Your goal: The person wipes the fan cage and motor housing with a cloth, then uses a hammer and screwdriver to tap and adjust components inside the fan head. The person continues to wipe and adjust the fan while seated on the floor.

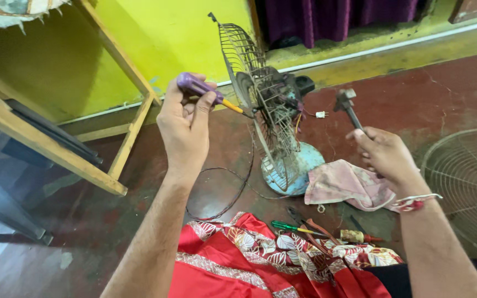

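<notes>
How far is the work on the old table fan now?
Done: the round front wire guard lies off on the red floor. In hand: the left hand sets a purple-handled screwdriver against the rusty rear fan cage; the right hand holds a small metal hammer raised. Left: cage still on the blue base.

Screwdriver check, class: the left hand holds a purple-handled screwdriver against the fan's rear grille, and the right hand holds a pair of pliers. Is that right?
Not quite. The head view shows the right hand gripping a hammer, not pliers. The rest stands: the left hand holds the purple-handled screwdriver with its tip at the fan's rear grille.
</notes>
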